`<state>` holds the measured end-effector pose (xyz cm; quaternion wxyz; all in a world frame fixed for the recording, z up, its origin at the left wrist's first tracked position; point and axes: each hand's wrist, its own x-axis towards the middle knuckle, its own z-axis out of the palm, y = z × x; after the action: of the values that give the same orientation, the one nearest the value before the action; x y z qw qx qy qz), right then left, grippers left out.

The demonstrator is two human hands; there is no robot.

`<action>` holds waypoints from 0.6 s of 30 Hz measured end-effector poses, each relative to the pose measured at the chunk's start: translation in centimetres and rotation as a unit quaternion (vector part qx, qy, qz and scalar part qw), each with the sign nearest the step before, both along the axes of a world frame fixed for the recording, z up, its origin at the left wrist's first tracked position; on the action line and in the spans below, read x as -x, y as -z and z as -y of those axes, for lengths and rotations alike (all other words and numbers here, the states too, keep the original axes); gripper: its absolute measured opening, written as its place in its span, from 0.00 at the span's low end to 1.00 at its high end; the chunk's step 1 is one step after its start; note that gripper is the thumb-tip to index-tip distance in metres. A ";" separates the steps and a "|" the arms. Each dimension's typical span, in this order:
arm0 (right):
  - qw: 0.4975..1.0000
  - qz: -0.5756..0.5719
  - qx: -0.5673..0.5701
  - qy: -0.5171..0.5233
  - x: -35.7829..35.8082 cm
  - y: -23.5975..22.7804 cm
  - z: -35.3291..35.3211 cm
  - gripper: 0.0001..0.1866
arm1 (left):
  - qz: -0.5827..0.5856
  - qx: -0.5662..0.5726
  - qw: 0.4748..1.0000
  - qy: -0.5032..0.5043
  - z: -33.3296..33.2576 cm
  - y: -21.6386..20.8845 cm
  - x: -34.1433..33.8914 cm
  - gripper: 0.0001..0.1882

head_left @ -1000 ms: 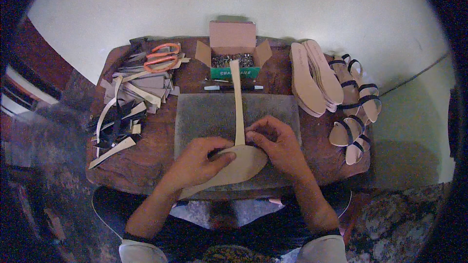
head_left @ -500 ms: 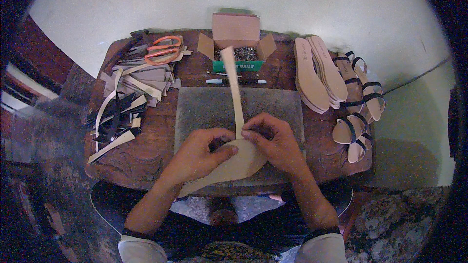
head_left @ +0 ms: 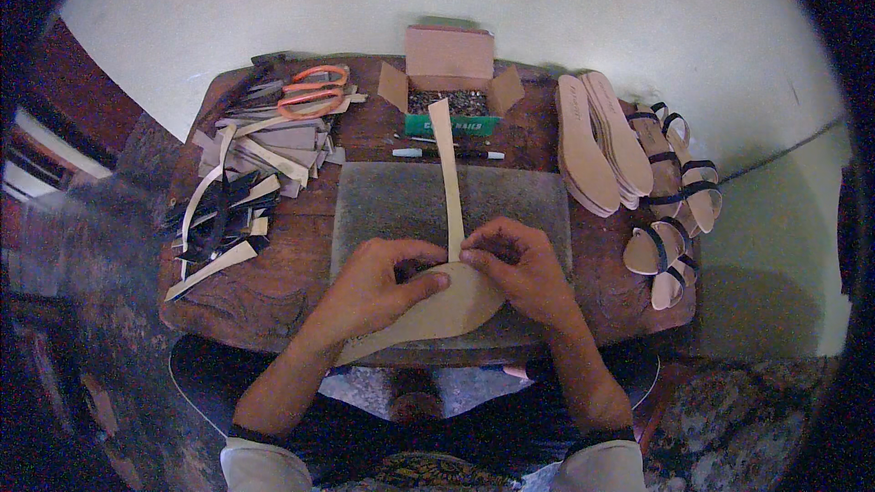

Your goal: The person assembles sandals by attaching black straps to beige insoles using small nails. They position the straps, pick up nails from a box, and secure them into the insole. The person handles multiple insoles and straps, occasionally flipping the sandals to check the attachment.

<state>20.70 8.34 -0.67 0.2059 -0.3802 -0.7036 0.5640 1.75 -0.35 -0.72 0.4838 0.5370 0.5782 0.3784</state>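
Note:
A beige sandal insole point(head_left: 437, 312) is held low over the near edge of a dark grey mat, its wide end up by my fingers and its narrow part running down to the left. My left hand point(head_left: 383, 284) grips the insole's left side, thumb lying on top. A long pale strap point(head_left: 447, 178) stands out from the insole's far edge, its free end reaching toward the nail box. With thumb and fingertips my right hand point(head_left: 518, 264) pinches the strap's base at that edge. What the fingers do underneath is hidden.
Behind the mat point(head_left: 378, 200) lie a pen point(head_left: 469, 155) and an open box of nails point(head_left: 448, 125). At left are orange-handled scissors point(head_left: 314, 89), grey strips point(head_left: 264, 157) and black straps point(head_left: 239, 210). Stacked insoles point(head_left: 588, 155) and strapped sandals point(head_left: 658, 246) occupy the wooden table's right side.
The whole view has shifted slightly. Both hands keep nearly the same grip on the insole and strap; the strap's free end now shows more sharply and stands a little straighter.

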 end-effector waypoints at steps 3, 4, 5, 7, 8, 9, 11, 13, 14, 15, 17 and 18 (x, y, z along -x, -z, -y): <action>1.000 0.002 -0.006 -0.008 -0.1 0.1 0.0 0.05 | -0.012 0.023 1.000 0.009 0.0 -0.6 0.1 0.15; 1.000 0.001 -0.009 -0.011 -0.2 0.1 0.0 0.05 | -0.019 0.029 0.999 0.013 -0.1 -0.7 0.1 0.15; 1.000 0.000 -0.023 -0.011 -0.2 0.0 0.0 0.05 | -0.018 0.016 1.000 0.012 -0.1 -0.4 0.0 0.14; 0.999 -0.003 -0.048 -0.010 -0.1 -0.3 0.1 0.05 | -0.015 -0.008 1.000 0.012 -0.1 0.2 0.1 0.14; 0.998 -0.010 -0.065 0.008 -0.2 -0.4 0.1 0.06 | -0.015 0.002 1.000 0.011 0.0 0.2 0.0 0.13; 0.996 -0.016 -0.083 0.027 -0.2 -0.5 0.1 0.06 | -0.015 0.010 1.000 0.009 0.0 0.0 0.0 0.13; 0.997 -0.027 -0.062 0.048 -0.5 -0.9 0.1 0.06 | -0.015 -0.003 1.000 0.006 -0.1 0.0 -0.1 0.13; 0.998 -0.038 0.016 0.048 -0.9 -1.8 0.1 0.06 | -0.017 -0.047 0.999 -0.001 0.0 0.3 0.0 0.13; 0.999 -0.024 -0.007 0.038 -0.8 -2.0 0.3 0.06 | -0.012 -0.044 0.999 -0.004 0.0 0.4 0.0 0.12; 0.999 -0.010 -0.031 0.031 -1.0 -2.1 0.5 0.06 | -0.005 -0.043 0.999 -0.004 0.0 0.6 0.0 0.12; 0.996 0.008 -0.085 0.013 -1.1 -2.1 0.7 0.06 | 0.000 -0.038 0.999 -0.003 -0.1 0.8 0.0 0.12; 0.993 0.012 -0.116 0.003 -1.2 -1.8 0.7 0.07 | -0.003 -0.035 0.999 -0.001 -0.1 0.7 0.0 0.12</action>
<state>21.86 7.60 1.14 0.2420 -0.3626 -0.7653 0.4736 1.75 -0.23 -1.46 0.4626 0.5540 0.5669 0.3970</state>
